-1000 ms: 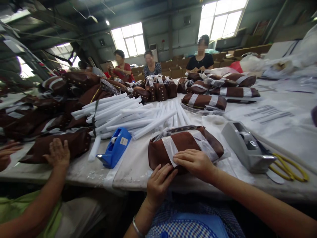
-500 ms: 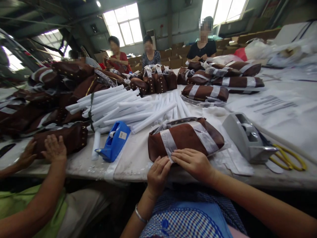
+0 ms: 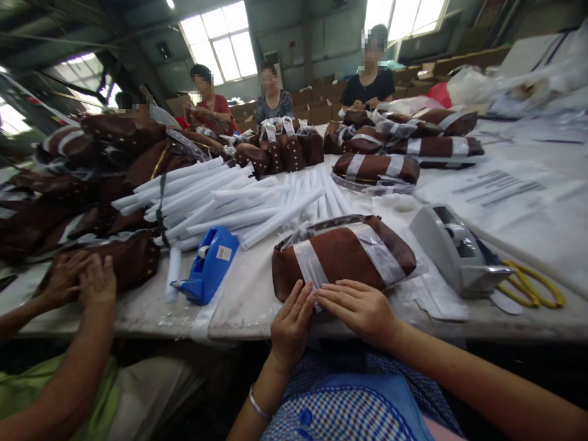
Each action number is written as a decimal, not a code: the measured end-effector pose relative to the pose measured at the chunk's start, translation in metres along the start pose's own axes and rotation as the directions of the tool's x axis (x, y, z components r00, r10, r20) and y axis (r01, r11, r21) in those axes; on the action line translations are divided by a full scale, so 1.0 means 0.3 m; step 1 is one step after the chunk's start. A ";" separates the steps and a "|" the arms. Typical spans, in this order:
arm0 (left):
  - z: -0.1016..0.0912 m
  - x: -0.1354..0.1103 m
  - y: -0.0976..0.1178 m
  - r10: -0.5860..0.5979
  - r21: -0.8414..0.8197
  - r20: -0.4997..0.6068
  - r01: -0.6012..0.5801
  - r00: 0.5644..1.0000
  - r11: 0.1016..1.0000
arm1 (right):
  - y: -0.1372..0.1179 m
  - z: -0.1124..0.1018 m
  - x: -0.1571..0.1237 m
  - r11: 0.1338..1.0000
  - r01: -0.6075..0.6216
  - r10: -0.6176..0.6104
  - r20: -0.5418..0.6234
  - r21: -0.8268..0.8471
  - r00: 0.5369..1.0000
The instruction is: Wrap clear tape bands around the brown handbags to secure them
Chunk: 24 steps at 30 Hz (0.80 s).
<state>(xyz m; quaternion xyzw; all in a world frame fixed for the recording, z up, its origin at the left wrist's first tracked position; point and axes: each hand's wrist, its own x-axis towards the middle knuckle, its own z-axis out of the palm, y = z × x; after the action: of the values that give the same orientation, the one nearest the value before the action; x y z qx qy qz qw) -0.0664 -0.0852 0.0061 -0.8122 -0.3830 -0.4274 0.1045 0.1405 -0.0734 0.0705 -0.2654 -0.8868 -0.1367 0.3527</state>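
A brown handbag lies on its side in front of me, with two pale wrapping bands around it and its strap along the back edge. My left hand rests its straightened fingers on the bag's lower front, at the end of the left band. Beside it, my right hand lies with fingers stretched flat along the same front edge, fingertips close to the left ones. Both thumbs are mostly hidden. To the right stands a grey tape dispenser; to the left is a blue tape dispenser.
Yellow-handled scissors lie by the grey dispenser. White paper rolls are heaped behind the blue one. More brown bags stand further back. At left, a co-worker's hands press another bag; several people sit across the table.
My fingers have straightened and shifted slightly up onto the bag's front, which stays in place. The co-worker's two hands at left have come together on their bag.
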 end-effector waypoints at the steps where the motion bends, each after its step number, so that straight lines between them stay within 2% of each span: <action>1: -0.001 0.001 0.000 -0.001 -0.003 0.008 0.001 1.000 1.000 | 0.001 0.002 0.000 1.000 -0.004 0.004 0.004 -0.005 1.000; 7: -0.006 0.009 -0.011 0.034 -0.013 0.058 -0.033 0.998 0.999 | -0.004 0.012 -0.018 0.998 -0.050 0.050 0.002 0.039 0.999; 11: -0.022 0.027 -0.030 0.043 -0.036 0.098 -0.039 0.994 0.999 | -0.055 -0.001 -0.107 0.982 -0.011 0.009 0.008 0.187 1.000; 13: -0.037 0.049 -0.040 0.040 -0.045 0.124 -0.035 0.992 0.998 | -0.091 0.013 -0.169 0.973 0.018 -0.032 0.059 0.230 0.998; 16: -0.068 0.095 -0.055 0.033 -0.065 0.180 -0.022 0.983 0.998 | -0.136 0.069 -0.231 0.979 -0.022 -0.019 0.193 0.205 0.981; 19: -0.102 0.154 -0.070 0.016 -0.082 0.241 0.004 0.970 0.997 | -0.161 0.148 -0.233 0.981 -0.094 0.044 0.279 0.168 0.959; 21: -0.122 0.191 -0.079 0.005 -0.085 0.259 0.017 0.966 0.996 | -0.168 0.193 -0.218 0.979 -0.092 0.040 0.273 0.180 0.961; 24: -0.141 0.225 -0.090 0.017 -0.090 0.257 0.006 0.966 0.996 | -0.167 0.224 -0.206 0.972 -0.072 0.034 0.166 0.225 0.985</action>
<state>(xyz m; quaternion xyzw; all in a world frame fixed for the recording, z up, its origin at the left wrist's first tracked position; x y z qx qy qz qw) -0.0885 -0.0517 0.0801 -0.8658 -0.3714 -0.3348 0.0180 0.1125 -0.1088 -0.0235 -0.2565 -0.9149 -0.0017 0.3116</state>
